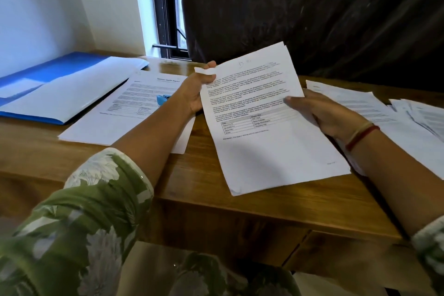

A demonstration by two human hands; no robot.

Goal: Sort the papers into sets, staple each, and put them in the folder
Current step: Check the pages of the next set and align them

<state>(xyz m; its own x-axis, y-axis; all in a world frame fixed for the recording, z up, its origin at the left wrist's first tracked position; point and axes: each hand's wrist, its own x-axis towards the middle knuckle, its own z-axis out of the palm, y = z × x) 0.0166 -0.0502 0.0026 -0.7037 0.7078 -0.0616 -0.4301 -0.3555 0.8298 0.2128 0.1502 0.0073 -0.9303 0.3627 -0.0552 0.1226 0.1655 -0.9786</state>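
Left hand (195, 94): grasps the upper left corner of the held paper set (264, 132). The fingers (209, 65) are clenched on that corner, with the thumb on the printed face.
Right hand (322, 113): grasps the right edge of the same set. The thumb lies on the printed face and the other fingers are hidden behind the sheets.
Held paper set: several sheets, printed face up and tilted, held between both hands over the middle of the tabletop (216, 211). The top sheet carries text paragraphs and a small table. Whether the lower edge touches the tabletop cannot be told.
Folder (48, 70): blue, lying open at the far left of the tabletop, with white sheets inside.
Report sheet (129, 113): lies flat on the tabletop, just beside the folder and partly under the left forearm.
Stapler (163, 99): small and blue, resting on the report sheet. It is partly hidden by the left wrist.
Loose papers (360, 101): spread over the right side of the tabletop, partly under the right hand.
Wrist band (362, 136): red thread on the right wrist.
Sleeve (96, 199): green with a pale floral print, on the left arm.
Background: a dark curtain (312, 19) and a window (170, 7) behind the tabletop.
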